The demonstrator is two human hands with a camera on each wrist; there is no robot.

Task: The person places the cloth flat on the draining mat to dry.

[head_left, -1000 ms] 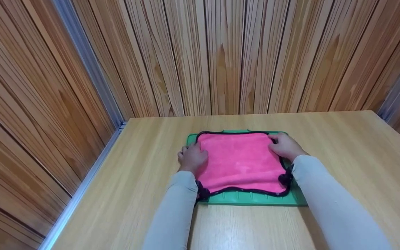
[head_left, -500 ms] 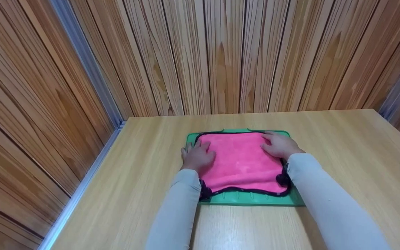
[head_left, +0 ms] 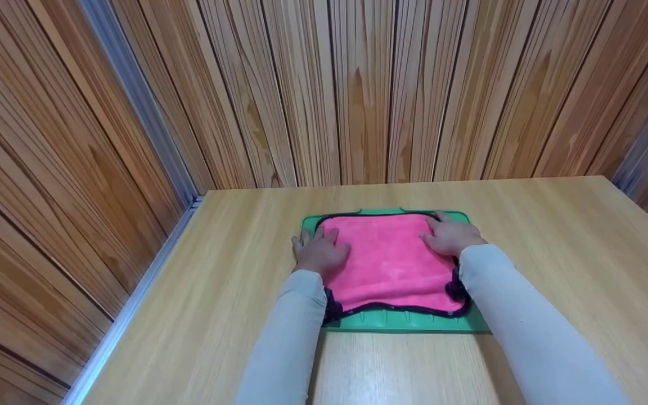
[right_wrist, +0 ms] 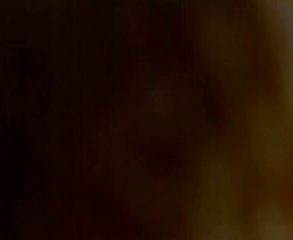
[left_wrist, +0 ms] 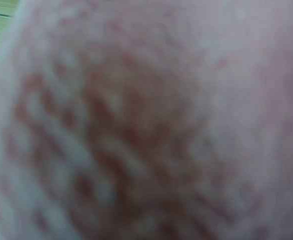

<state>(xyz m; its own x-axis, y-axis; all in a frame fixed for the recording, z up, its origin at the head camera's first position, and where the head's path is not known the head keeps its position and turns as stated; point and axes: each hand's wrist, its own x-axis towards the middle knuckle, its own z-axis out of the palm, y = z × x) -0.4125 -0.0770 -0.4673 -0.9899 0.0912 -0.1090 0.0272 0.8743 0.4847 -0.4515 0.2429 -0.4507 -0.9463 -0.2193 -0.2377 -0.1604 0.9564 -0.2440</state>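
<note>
A pink cloth (head_left: 386,259) with a dark border lies spread over a green tray or board (head_left: 403,320) on the table, in the head view. On the cloth's left edge rests my left hand (head_left: 320,254), its fingers spread. My right hand (head_left: 452,235) lies on the far right part of the cloth, fingers extended and thumb apart. Both palms face down. The left wrist view holds only a blurred, skin-toned close-up, and the right wrist view is almost wholly dark.
The wooden table (head_left: 234,270) extends on both sides of the green piece. Wood-panelled walls (head_left: 358,95) stand behind and to the left, with a metal strip (head_left: 149,107) in the left corner.
My left hand has shifted slightly right and spread its fingers on the cloth. The right hand has slid a little left from the cloth's edge, its fingers straightening.
</note>
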